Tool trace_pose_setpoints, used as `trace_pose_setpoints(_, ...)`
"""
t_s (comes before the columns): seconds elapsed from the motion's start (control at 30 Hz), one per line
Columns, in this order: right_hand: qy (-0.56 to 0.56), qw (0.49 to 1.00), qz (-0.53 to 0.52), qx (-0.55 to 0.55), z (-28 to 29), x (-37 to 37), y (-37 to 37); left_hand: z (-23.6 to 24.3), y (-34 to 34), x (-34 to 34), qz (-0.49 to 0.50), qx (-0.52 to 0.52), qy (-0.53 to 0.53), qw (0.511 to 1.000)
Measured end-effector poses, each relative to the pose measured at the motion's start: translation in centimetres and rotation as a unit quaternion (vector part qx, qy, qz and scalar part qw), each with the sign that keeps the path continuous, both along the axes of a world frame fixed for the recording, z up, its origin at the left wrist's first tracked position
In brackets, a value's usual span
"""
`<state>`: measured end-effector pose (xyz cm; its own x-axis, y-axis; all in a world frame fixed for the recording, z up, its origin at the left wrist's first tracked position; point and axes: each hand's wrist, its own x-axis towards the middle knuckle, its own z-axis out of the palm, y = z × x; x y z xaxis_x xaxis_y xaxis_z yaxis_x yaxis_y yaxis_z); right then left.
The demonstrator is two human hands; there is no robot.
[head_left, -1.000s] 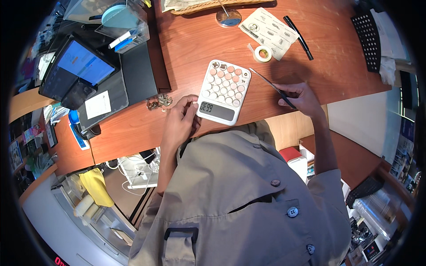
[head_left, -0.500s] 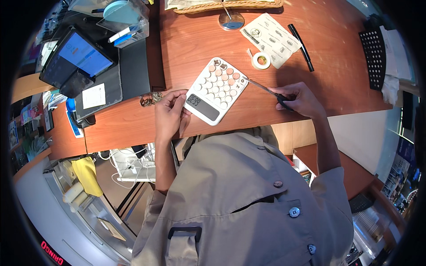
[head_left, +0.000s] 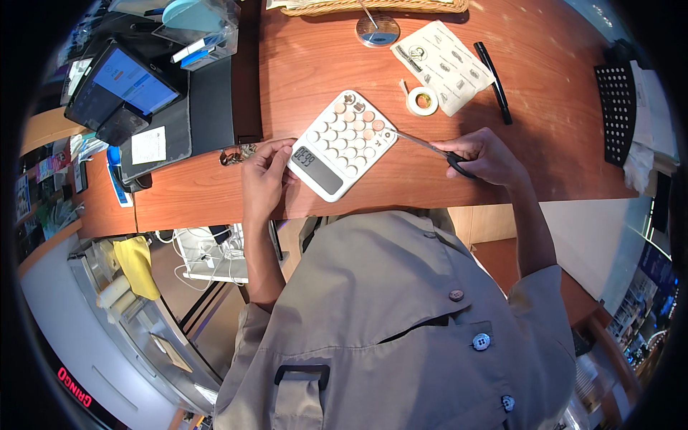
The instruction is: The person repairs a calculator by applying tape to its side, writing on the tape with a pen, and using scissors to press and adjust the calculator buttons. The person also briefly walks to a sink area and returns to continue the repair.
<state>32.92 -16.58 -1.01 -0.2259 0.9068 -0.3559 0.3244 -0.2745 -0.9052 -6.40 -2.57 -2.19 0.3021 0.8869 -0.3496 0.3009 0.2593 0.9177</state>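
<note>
A white calculator (head_left: 340, 143) with round pale and pink keys lies tilted on the wooden desk, its display toward the lower left. My left hand (head_left: 269, 172) pinches that lower-left corner between thumb and fingers. My right hand (head_left: 487, 158) is closed on the black handles of scissors (head_left: 416, 140), whose silver blades point left, their tip at or just over the calculator's upper-right corner; contact is hard to tell. Beyond the calculator are a roll of tape (head_left: 423, 101), a printed paper sheet (head_left: 441, 64) and a black marker (head_left: 491, 82).
At left, a tablet (head_left: 125, 82) on a stand, a black tray (head_left: 211, 118) and a small metallic bundle (head_left: 233, 155). At the back, a wicker basket (head_left: 373, 8) and a round metal-based holder (head_left: 378, 34). A black perforated holder (head_left: 613, 115) with papers stands at right. Cables hang below the desk.
My left hand has moved left with the calculator, which has turned to a stronger tilt. The scissors' tip has come down from above the corner to beside its keys; my view has shifted slightly.
</note>
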Motion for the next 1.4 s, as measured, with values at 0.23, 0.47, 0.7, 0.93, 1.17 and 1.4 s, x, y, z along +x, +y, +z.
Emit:
trace_pose_setpoints(0.23, 0.001, 0.999, 0.025, -0.024, 0.4, 0.5, 0.9, 0.5, 0.3, 0.4, 0.003, 0.006, 0.025, 1.0)
trace_pose_setpoints(0.47, 0.059, 0.994, 0.028, -0.092, 0.8, 0.9, 1.7, 0.6, 0.8, 0.4, -0.007, 0.017, 0.04, 0.999)
trace_pose_setpoints(0.7, 0.044, 0.992, 0.068, -0.093, 0.7, 1.8, 2.2, 0.6, 1.5, 0.5, -0.014, 0.022, 0.039, 0.999)
trace_pose_setpoints(0.93, 0.069, 0.988, 0.061, -0.124, 1.3, 1.6, 3.1, 0.6, 2.0, 0.6, -0.01, 0.019, 0.037, 0.999)
trace_pose_setpoints(1.17, -0.045, 0.993, 0.103, -0.042, 1.6, 2.1, 3.7, 0.7, 1.7, 0.8, -0.001, 0.03, 0.044, 0.999)
trace_pose_setpoints(1.4, 0.079, 0.983, 0.09, -0.138, 1.6, 4.1, 2.6, 0.3, 1.6, 0.9, 0.013, 0.046, 0.039, 0.998)
